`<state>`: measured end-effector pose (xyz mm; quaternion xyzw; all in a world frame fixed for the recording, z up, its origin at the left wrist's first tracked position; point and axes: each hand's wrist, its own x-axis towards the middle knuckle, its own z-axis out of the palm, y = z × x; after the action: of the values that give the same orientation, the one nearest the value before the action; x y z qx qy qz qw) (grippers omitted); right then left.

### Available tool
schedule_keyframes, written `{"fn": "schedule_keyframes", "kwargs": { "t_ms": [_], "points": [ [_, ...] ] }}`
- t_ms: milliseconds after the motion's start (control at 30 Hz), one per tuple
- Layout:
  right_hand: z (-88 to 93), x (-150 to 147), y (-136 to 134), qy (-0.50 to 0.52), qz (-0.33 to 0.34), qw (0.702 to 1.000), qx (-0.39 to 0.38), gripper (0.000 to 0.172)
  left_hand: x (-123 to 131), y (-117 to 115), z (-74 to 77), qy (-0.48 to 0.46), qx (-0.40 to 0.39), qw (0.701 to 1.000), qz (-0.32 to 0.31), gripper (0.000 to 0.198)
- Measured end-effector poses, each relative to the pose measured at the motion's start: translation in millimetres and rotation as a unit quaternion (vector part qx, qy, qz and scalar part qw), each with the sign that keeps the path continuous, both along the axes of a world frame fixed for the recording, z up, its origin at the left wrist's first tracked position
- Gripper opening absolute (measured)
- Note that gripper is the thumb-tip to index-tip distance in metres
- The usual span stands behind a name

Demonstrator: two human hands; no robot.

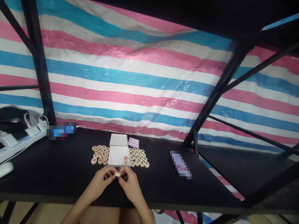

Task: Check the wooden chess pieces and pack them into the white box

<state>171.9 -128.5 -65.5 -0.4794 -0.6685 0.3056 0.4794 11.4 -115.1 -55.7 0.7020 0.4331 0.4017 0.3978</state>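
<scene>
Between my hands, just in front of the box, is a round pale xiangqi piece (117, 174), seen mostly from its side. My left hand (105, 177) pinches it from the left and my right hand (128, 179) from the right; its marking cannot be made out. Beyond them lies an open white box (115, 156) with its lid part (118, 140) laid back. Two red-marked pieces (126, 159) sit in the box's right front corner. Red-marked pieces (100, 160) stand in rows left of the box. Dark-marked pieces (137, 163) are grouped on its right.
A folded pink-and-white paper (133, 142) lies behind the dark-marked pieces. To the right is a blurred purple object (180, 164). A power strip (20, 145) with plugged chargers, a white case (1, 171) and a blurred blue object (62, 131) lie left. Black metal posts (214, 91) frame the desk.
</scene>
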Motion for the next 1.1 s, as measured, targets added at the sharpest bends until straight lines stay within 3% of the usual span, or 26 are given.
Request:
{"fn": "schedule_keyframes", "kwargs": {
  "t_ms": [500,733,867,1000,1100],
  "points": [
    [-3.0,0,1,0.015,0.017,1.0,0.0,0.01,0,1,-4.0,-0.044,-0.016,0.999,-0.013,0.009],
    [6.9,-1,-4,0.044,0.047,0.998,-0.023,0.019,-3,5,-4.9,-0.121,-0.08,0.989,0.002,0.035],
    [3.7,-1,-3,0.03,0.049,0.998,-0.029,0.025,-3,4,3.3,-0.084,-0.083,0.993,0.0,0.029],
    [7.2,-1,-5,0.022,0.048,0.998,-0.02,0.015,-1,2,6.6,-0.036,-0.05,0.998,0.029,0.031],
    [11.0,-1,-7,-0.014,0.034,0.999,-0.004,0.025,0,0,4.7,0.017,-0.018,0.999,0.036,0.042]
  ]
}}
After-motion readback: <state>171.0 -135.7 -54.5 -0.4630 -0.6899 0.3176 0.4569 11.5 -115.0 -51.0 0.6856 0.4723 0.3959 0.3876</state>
